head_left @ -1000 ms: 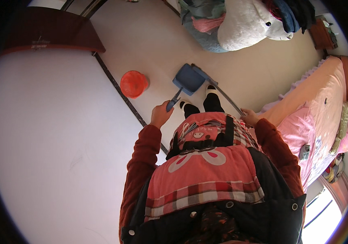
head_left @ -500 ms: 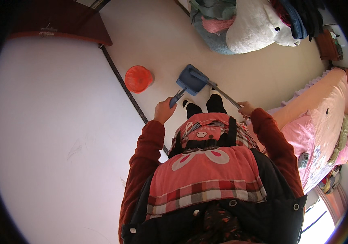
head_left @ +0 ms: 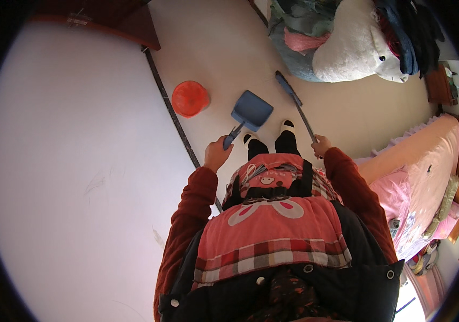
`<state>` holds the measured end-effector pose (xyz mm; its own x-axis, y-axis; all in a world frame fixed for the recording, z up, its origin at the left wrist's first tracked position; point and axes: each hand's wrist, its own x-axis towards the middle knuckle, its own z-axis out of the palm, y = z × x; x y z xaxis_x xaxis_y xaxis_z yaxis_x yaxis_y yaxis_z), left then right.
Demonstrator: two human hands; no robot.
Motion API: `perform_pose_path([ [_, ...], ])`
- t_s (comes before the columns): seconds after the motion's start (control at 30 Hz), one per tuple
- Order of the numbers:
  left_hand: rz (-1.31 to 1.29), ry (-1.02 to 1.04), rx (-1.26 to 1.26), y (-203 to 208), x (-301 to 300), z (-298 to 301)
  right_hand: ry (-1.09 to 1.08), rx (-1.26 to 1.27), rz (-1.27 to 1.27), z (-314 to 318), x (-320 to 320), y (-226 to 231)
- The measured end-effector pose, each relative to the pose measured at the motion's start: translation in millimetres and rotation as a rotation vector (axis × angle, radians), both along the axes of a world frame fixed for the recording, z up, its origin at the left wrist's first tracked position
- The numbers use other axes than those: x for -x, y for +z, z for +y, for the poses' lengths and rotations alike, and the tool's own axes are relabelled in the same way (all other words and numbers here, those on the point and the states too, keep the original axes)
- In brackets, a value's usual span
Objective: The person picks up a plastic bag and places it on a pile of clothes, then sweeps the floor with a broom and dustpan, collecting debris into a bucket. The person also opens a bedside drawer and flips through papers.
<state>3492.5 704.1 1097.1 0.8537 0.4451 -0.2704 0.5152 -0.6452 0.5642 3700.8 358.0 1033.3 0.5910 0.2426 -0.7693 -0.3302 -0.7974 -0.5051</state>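
Note:
My left hand (head_left: 217,154) is closed round the short handle of a blue dustpan (head_left: 252,110), whose pan is just ahead of my feet. My right hand (head_left: 321,145) grips the long grey handle of a broom (head_left: 289,89). The broom's narrow dark-blue head points away from me, to the right of the dustpan and apart from it. Left of the dustpan stands an orange-red bucket (head_left: 190,99) beside the wall. Whether any sweepings lie in the pan is too small to tell.
A white wall (head_left: 68,161) with a dark skirting strip runs along my left. Ahead right, a big white plush toy (head_left: 347,51) lies among piled clothes and bedding. A bed with a peach cover (head_left: 417,147) stands on the right. Dark red furniture (head_left: 117,24) is at the far left.
The broom head has swung from over the dustpan out to the far right. The dustpan stays in my left hand, its pan now uncovered. The view has shifted slightly.

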Motion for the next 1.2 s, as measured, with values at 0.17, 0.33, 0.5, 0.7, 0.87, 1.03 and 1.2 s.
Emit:
perform_pose_path([
  [0.17,-0.008,0.020,-0.004,-5,1,4,0.223,-0.001,0.044,16,-2,-3],
  [0.33,-0.020,0.047,0.035,-4,7,9,0.043,-0.068,0.232,-2,7,36],
  [0.5,-0.065,0.176,0.081,2,21,28,0.007,-0.124,0.174,27,18,69],
  [0.7,-0.212,0.230,0.021,9,18,67,-0.118,-0.207,0.133,91,-16,81],
  [0.87,-0.228,0.281,0.021,24,-10,99,-0.228,-0.275,0.136,150,-69,69],
  [1.03,-0.361,0.215,-0.012,20,-67,146,-0.051,-0.226,0.075,228,-149,22],
  [1.2,-0.241,0.269,-0.009,18,-128,188,0.655,0.106,-0.206,283,-188,-2],
])
